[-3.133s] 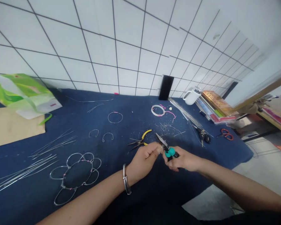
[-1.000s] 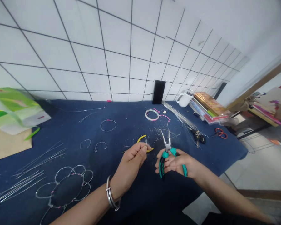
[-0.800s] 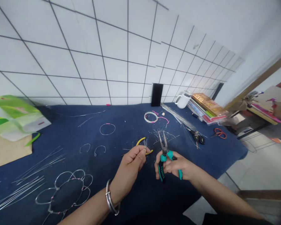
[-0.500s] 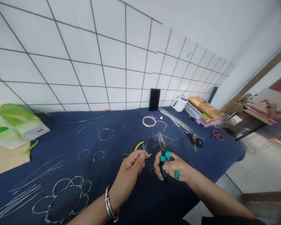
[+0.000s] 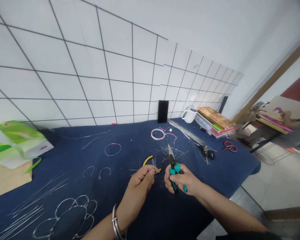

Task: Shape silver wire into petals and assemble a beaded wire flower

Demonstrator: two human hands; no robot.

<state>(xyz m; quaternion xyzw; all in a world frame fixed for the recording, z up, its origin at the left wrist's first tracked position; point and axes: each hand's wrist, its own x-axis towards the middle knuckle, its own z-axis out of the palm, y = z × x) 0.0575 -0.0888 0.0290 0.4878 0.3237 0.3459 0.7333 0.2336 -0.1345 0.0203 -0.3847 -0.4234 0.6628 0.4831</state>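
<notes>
Several short wires (image 5: 153, 162) stick up from between the thumb and fingers of my left hand (image 5: 142, 181), which is closed on them. Yellow-handled pliers (image 5: 147, 160) lie on the table just behind that hand and are partly hidden by it. My right hand (image 5: 181, 180) is wrapped round needle-nose pliers (image 5: 174, 166) with teal and black handles. Their jaws point up and away from me and look closed, with nothing visible between them. The plier tips are apart from the wires in my left hand.
On the dark blue cloth (image 5: 130, 133) lie a wire flower frame (image 5: 72, 207), a wire ring (image 5: 113, 144), loose wires (image 5: 22, 220) and wire offcuts (image 5: 165, 150). Farther right are black cutters (image 5: 205, 151), red-handled scissors (image 5: 230, 146), a white mug (image 5: 189, 115) and stacked books (image 5: 213, 120).
The view has tilted up slightly, so the table sits lower in the picture. The handles of the needle-nose pliers have come closer together in my right hand. My left hand keeps its hold.
</notes>
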